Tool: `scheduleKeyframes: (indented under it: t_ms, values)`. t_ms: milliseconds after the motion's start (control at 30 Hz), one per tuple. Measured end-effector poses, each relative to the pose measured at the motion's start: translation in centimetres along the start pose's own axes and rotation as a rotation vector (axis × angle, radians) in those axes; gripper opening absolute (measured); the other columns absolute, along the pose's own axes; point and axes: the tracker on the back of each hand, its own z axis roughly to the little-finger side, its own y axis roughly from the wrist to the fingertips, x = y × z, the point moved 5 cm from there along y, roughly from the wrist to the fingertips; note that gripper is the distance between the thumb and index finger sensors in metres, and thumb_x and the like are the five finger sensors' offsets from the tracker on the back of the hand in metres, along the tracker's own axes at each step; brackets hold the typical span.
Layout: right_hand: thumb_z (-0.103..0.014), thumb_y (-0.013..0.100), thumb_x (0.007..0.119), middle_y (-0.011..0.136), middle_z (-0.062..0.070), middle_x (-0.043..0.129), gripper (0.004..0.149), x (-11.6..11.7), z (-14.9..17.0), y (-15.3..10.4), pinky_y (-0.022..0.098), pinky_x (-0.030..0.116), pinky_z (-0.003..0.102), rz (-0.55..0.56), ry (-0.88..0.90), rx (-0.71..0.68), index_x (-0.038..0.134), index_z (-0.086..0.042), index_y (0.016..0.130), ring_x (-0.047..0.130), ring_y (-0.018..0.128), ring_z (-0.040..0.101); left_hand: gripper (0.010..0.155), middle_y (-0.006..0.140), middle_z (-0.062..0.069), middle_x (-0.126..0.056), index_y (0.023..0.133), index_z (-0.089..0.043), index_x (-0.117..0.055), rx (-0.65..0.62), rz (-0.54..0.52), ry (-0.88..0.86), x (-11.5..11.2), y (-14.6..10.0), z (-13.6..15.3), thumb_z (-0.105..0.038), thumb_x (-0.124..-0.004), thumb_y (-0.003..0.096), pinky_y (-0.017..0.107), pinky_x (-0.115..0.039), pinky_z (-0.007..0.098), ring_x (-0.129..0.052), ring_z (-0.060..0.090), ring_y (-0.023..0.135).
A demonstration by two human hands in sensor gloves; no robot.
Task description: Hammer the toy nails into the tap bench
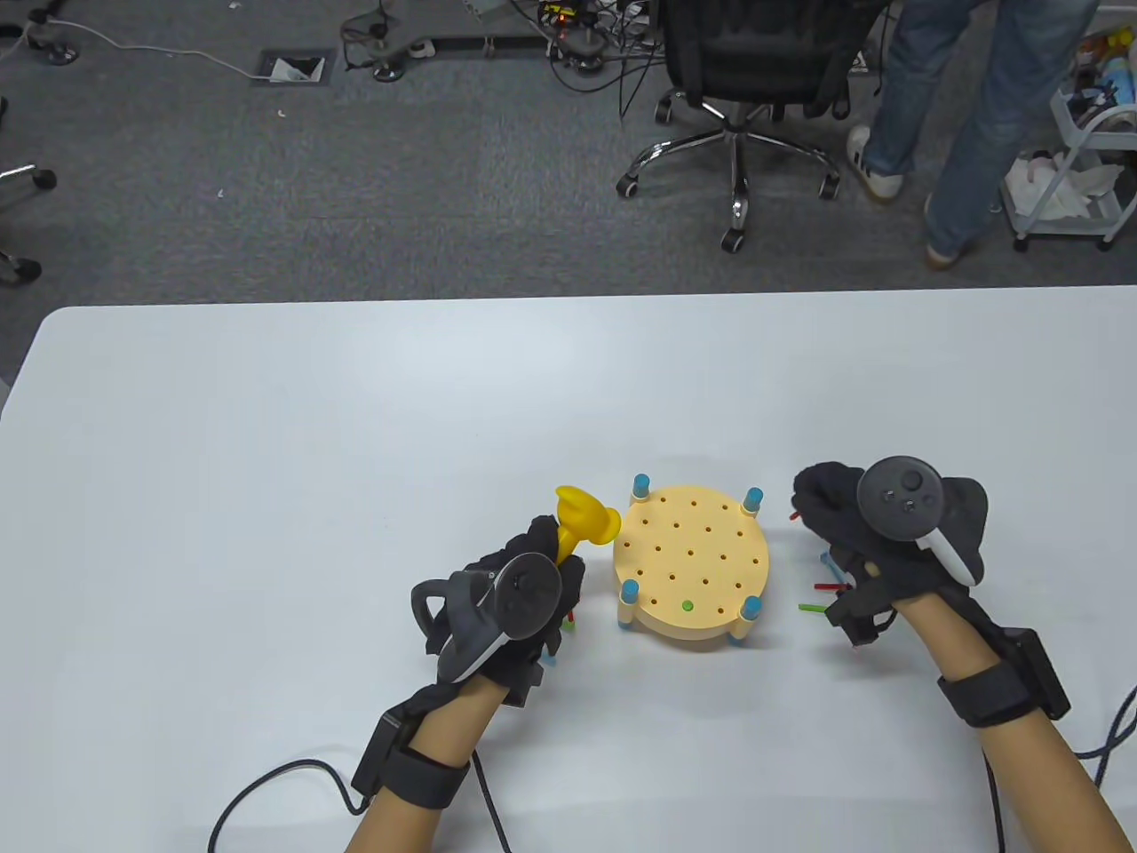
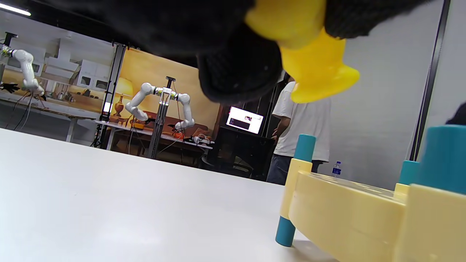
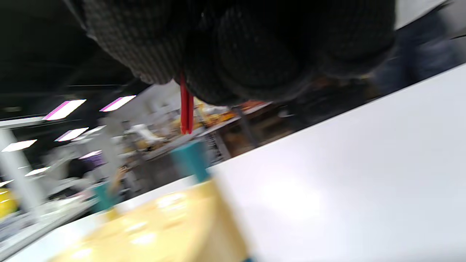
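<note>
Your left hand (image 1: 506,604) grips the yellow hammer (image 1: 582,524) just left of the tap bench (image 1: 691,564); your right hand (image 1: 875,533), just right of it, pinches a red nail (image 3: 186,105); bare table (image 1: 355,426) lies beyond both

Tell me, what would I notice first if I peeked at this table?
Probably the round cream tap bench with blue pegs, sitting in the middle of the white table, with one green nail already in it. Just left of it, the left hand grips a bright yellow toy hammer. On the right, the right hand pinches a red nail.
</note>
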Motion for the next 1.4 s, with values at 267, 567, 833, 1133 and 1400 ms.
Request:
scheduleKeyframes:
  t_ms: [267, 567, 833, 1133, 1400]
  values:
    - [-0.039, 0.039, 0.081, 0.058, 0.001, 0.098, 0.041, 5.8, -7.4, 0.1, 0.038, 0.086, 0.037, -0.203, -0.254, -0.221, 0.086, -0.023, 0.077, 0.099, 0.039, 0.016, 0.064, 0.054, 0.004, -0.099, 0.09, -0.017, -0.067, -0.046, -0.018, 0.048, 0.0, -0.3, -0.9, -0.054, -0.069, 0.0374, 0.012, -0.081, 0.034, -0.092, 0.014, 0.01]
    - [-0.039, 0.039, 0.081, 0.057, 0.001, 0.099, 0.041, 6.8, -8.6, 0.1, 0.037, 0.086, 0.037, -0.24, -0.392, -0.248, 0.087, -0.022, 0.076, 0.099, 0.038, 0.016, 0.064, 0.055, 0.005, -0.099, 0.09, -0.017, -0.067, -0.045, -0.016, 0.04, -0.1, -0.3, -0.8, -0.054, -0.069, 0.0375, 0.012, -0.081, 0.034, -0.092, 0.014, 0.011]
    - [-0.039, 0.038, 0.081, 0.057, 0.001, 0.099, 0.041, 7.3, -9.2, -0.1, 0.037, 0.086, 0.037, -0.239, -0.433, -0.271, 0.087, -0.022, 0.075, 0.099, 0.038, 0.016, 0.064, 0.055, 0.004, -0.099, 0.09, -0.017, -0.067, -0.051, -0.007, 0.046, -0.1, -0.3, -0.9, -0.054, -0.069, 0.0375, 0.012, -0.081, 0.034, -0.092, 0.014, 0.011]
    - [-0.049, 0.039, 0.075, 0.066, 0.005, 0.097, 0.053, 7.1, -9.1, -0.4, 0.043, 0.083, 0.04, -0.291, -0.433, -0.266, 0.082, -0.024, 0.085, 0.098, 0.047, 0.02, 0.064, 0.055, 0.005, -0.099, 0.09, -0.018, -0.067, -0.073, -0.015, 0.046, -0.1, -0.4, -1.3, -0.054, -0.069, 0.0373, 0.012, -0.081, 0.034, -0.093, 0.014, 0.011]
    - [-0.049, 0.041, 0.072, 0.091, 0.016, 0.081, 0.071, 2.0, -0.1, 0.4, 0.051, 0.076, 0.045, 0.116, -0.116, 0.052, 0.062, -0.013, 0.102, 0.089, 0.068, 0.031, 0.063, 0.061, 0.005, -0.101, 0.093, -0.022, -0.069, -0.248, 0.005, 0.015, 1.5, -0.5, -5.6, -0.052, -0.074, 0.0382, 0.019, -0.082, 0.036, -0.096, 0.016, 0.021]
